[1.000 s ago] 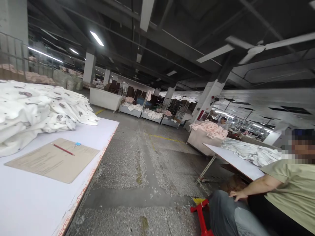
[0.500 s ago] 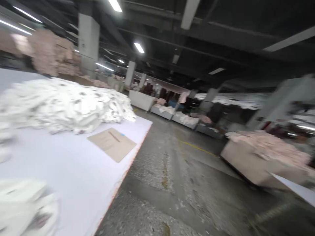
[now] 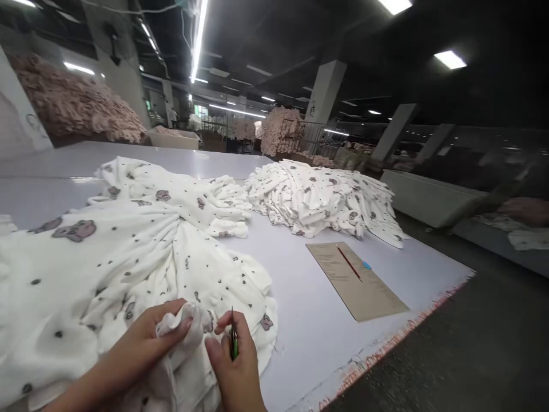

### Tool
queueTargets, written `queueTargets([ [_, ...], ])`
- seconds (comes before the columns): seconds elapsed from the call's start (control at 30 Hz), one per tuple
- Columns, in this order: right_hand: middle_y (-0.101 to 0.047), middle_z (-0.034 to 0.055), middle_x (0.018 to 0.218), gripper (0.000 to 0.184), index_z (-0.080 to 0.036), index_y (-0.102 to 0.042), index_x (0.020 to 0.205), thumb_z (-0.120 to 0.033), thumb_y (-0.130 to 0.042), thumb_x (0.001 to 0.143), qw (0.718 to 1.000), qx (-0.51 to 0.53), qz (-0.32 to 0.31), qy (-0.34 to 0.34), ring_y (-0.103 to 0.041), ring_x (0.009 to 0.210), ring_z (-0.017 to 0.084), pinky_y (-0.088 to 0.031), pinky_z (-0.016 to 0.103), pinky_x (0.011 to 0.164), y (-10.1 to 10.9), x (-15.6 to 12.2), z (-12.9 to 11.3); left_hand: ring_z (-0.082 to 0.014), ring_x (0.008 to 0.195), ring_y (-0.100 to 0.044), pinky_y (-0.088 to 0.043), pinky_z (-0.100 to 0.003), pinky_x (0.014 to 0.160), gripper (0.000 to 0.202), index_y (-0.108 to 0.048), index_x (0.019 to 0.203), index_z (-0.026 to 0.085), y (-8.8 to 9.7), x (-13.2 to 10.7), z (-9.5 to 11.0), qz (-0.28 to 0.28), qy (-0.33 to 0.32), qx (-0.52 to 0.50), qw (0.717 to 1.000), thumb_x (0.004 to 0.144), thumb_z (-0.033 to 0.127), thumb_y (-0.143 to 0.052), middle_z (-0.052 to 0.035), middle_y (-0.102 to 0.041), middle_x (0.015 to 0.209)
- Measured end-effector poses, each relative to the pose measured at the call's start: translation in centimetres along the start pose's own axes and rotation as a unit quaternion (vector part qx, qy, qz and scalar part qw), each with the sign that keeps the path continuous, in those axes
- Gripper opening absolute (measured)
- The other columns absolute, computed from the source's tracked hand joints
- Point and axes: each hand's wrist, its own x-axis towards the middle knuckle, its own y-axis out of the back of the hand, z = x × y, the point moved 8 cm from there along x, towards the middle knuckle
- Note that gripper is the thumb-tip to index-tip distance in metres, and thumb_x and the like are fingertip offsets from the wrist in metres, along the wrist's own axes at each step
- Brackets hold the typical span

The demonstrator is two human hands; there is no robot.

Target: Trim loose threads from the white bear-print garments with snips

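At the near edge of the table (image 3: 300,320), the left hand (image 3: 141,343) pinches a bunched fold of the white printed garment (image 3: 128,269) between thumb and fingers, and the right hand (image 3: 235,366), just beside it, is closed around a small green clipper (image 3: 234,340) held upright against the same fold. The garment lies spread over the near left of the table, touching more printed cloth (image 3: 171,191) behind it. Farther back sits a pile (image 3: 321,200) of like pieces, and near the right edge lies a brown sheet (image 3: 355,283) with a red pen (image 3: 348,263) on it.
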Motion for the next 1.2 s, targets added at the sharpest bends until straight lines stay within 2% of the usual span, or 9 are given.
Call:
queueTargets([
  [0.1,-0.052,-0.0018,0.087,0.039,-0.024,-0.053,0.093,-0.029,-0.076,0.062,0.998,-0.050,0.005,0.043,-0.051,0.079,0.016,-0.043,0.024,0.073,-0.6,-0.4,0.0,-0.0182,0.074,-0.056,-0.043,-0.023,0.070,0.028,-0.057,0.079,0.020,-0.5,-0.1,0.0,-0.007,0.019,0.007,1.000,0.080,0.048,-0.054,0.0029,-0.060,0.073],
  [0.2,-0.051,-0.0011,0.080,0.017,-0.022,-0.054,0.086,-0.035,-0.063,0.077,0.990,-0.111,-0.007,0.084,-0.049,0.074,0.016,-0.041,0.025,0.069,-1.0,0.2,-1.0,-0.0183,0.074,-0.056,-0.042,-0.024,0.071,0.030,-0.058,0.087,0.020,-0.4,-0.4,-0.2,0.014,0.019,0.000,1.000,0.080,0.049,-0.053,0.0022,-0.062,0.073],
  [0.3,-0.045,-0.0027,0.069,0.022,-0.021,-0.052,0.076,-0.041,-0.050,0.085,0.996,-0.079,-0.032,0.029,-0.045,0.067,0.015,-0.038,0.024,0.065,-0.4,1.5,-0.7,-0.0180,0.075,-0.055,-0.042,-0.022,0.070,0.032,-0.061,0.075,0.018,-0.8,-0.7,-0.5,-0.023,0.024,-0.021,0.999,0.080,0.049,-0.054,0.0007,-0.062,0.073],
  [0.43,-0.038,-0.0061,0.062,0.025,-0.020,-0.050,0.076,-0.044,-0.056,0.081,0.997,-0.045,-0.040,-0.051,-0.036,0.055,0.011,-0.034,0.021,0.053,0.6,1.8,0.5,-0.0176,0.073,-0.052,-0.044,-0.021,0.067,0.032,-0.061,0.067,0.018,0.7,-1.2,-2.0,0.045,0.111,-0.053,0.991,0.070,0.050,-0.064,0.0018,-0.058,0.068],
  [0.57,-0.046,-0.0024,0.075,0.016,-0.022,-0.052,0.085,-0.037,-0.055,0.083,0.989,-0.130,0.024,0.061,-0.042,0.058,0.012,-0.034,0.020,0.052,1.3,0.5,-2.1,-0.0161,0.064,-0.051,-0.044,-0.020,0.058,0.032,-0.061,0.062,0.018,0.4,-0.8,-1.9,0.024,0.096,-0.049,0.994,0.071,0.048,-0.062,0.0021,-0.056,0.063],
  [0.7,-0.049,-0.0011,0.074,0.013,-0.022,-0.054,0.082,-0.035,-0.056,0.082,0.962,-0.229,-0.030,0.147,-0.049,0.065,0.014,-0.035,0.023,0.057,-0.2,-0.4,-4.2,-0.0158,0.065,-0.053,-0.044,-0.020,0.060,0.028,-0.060,0.061,0.018,-0.7,-0.4,-1.7,-0.010,0.059,-0.022,0.998,0.073,0.043,-0.063,0.0027,-0.057,0.061],
  [0.87,-0.047,-0.0009,0.069,0.022,-0.020,-0.049,0.069,-0.032,-0.046,0.086,0.968,-0.219,-0.062,0.105,-0.049,0.067,0.015,-0.033,0.023,0.059,-0.2,0.6,-3.4,-0.0219,0.094,-0.058,-0.044,-0.024,0.084,0.030,-0.065,0.088,0.023,-1.4,-0.7,-2.1,0.017,0.068,-0.038,0.997,0.075,0.049,-0.060,0.0007,-0.068,0.091],
  [1.0,-0.043,-0.0034,0.063,0.027,-0.019,-0.049,0.069,-0.042,-0.053,0.084,0.996,-0.085,-0.037,-0.008,-0.040,0.061,0.013,-0.033,0.023,0.059,1.3,1.5,-1.9,-0.0208,0.085,-0.060,-0.045,-0.022,0.073,0.034,-0.068,0.082,0.020,-2.9,-0.7,-1.4,-0.087,0.049,-0.011,0.995,0.081,0.051,-0.054,-0.0005,-0.070,0.083],
  [1.2,-0.048,-0.0033,0.071,0.037,-0.021,-0.057,0.084,-0.057,-0.060,0.077,0.998,-0.054,0.016,-0.031,-0.044,0.065,0.013,-0.035,0.021,0.061,2.8,0.7,-1.8,-0.0173,0.073,-0.056,-0.043,-0.021,0.068,0.035,-0.066,0.076,0.017,-2.1,-0.2,-1.7,-0.035,0.065,-0.036,0.997,0.079,0.051,-0.056,0.0004,-0.064,0.072],
])
